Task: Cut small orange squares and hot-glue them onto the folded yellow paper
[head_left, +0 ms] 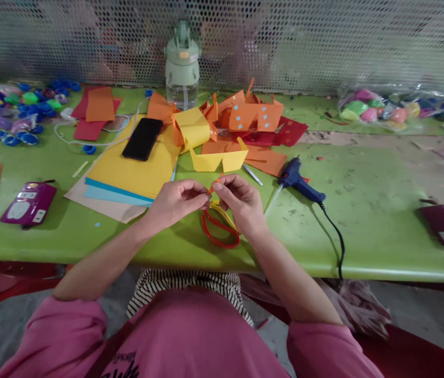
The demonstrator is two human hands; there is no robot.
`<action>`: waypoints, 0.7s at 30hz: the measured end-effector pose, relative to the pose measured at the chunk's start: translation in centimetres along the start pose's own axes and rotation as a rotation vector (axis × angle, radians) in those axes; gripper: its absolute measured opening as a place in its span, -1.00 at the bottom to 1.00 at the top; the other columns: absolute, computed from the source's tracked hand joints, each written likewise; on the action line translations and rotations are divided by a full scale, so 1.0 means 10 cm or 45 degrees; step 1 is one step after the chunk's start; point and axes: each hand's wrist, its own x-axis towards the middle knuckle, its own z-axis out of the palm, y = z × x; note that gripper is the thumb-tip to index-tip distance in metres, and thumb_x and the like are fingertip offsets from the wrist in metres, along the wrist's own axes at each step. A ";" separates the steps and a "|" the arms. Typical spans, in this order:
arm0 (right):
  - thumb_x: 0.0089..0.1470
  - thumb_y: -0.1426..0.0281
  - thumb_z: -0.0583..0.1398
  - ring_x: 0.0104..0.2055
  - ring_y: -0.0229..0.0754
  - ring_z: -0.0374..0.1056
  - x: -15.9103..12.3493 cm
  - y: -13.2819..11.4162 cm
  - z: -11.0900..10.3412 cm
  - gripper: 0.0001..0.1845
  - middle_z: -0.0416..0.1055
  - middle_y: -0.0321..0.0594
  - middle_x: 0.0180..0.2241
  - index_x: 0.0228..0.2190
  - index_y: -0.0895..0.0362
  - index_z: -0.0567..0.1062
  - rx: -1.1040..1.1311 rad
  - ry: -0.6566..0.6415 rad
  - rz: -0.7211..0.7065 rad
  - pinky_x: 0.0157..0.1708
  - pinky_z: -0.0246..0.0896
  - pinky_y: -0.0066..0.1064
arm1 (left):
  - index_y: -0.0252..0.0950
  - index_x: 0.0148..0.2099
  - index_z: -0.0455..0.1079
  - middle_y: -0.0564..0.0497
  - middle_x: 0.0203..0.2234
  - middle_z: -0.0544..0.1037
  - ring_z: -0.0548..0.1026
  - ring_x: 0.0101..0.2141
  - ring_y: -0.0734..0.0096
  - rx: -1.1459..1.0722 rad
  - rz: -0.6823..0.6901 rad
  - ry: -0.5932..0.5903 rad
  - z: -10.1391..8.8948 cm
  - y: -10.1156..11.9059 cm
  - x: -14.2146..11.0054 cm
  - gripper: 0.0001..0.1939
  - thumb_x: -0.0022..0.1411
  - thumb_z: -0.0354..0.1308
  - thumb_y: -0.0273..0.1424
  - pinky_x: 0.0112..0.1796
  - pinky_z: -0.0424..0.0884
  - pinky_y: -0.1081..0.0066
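Note:
Between the fingertips of both hands is a small piece of orange paper (215, 184). My left hand (180, 202) pinches it from the left, and my right hand (241, 203) pinches it from the right; the fingers cover most of it. Just below the hands lies a pair of scissors (221, 242) with red and yellow handles, partly hidden by my right hand. Behind the fingers stands a folded yellow paper shape (222, 160) like glasses. A blue glue gun (300, 181) rests to the right, and a thin silvery tool (252, 174) lies nearer the hands.
A black phone (143, 138) lies on yellow sheets (114, 170). Cut orange paper pieces (241, 118) pile up before a water bottle (182, 68). Purple power boxes (29, 203) sit at both sides. The glue gun's cord (339, 236) hangs over the table's front edge. Perforated metal mesh (304, 47) borders the back.

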 end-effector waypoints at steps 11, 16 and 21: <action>-0.09 0.03 0.40 -0.63 -0.46 0.02 0.00 -0.01 0.00 -0.57 0.33 -0.40 -0.50 -0.42 0.09 0.45 0.051 0.000 0.018 -0.68 -0.05 -0.48 | -0.33 -0.26 0.50 -0.02 -0.43 0.65 0.63 -0.38 0.40 -0.080 -0.050 0.029 0.01 -0.02 0.01 -0.84 0.09 0.30 -0.38 -0.25 0.56 0.41; -0.08 0.05 0.41 -0.63 -0.44 0.04 0.01 0.01 0.00 -0.61 0.27 -0.42 -0.54 -0.44 0.06 0.45 0.116 0.011 0.017 -0.69 -0.04 -0.47 | -0.33 -0.27 0.50 -0.01 -0.42 0.64 0.60 -0.39 0.43 -0.080 -0.012 0.013 0.02 -0.01 0.01 -0.77 0.09 0.35 -0.27 -0.28 0.54 0.44; -0.07 0.07 0.40 -0.63 -0.43 -0.01 0.02 0.00 -0.01 -0.63 0.21 -0.44 -0.59 -0.46 0.06 0.45 0.101 0.045 0.029 -0.68 -0.09 -0.48 | -0.31 -0.29 0.47 -0.01 -0.43 0.64 0.61 -0.39 0.44 -0.037 0.009 0.034 0.00 0.01 0.01 -0.79 0.16 0.30 -0.26 -0.26 0.54 0.44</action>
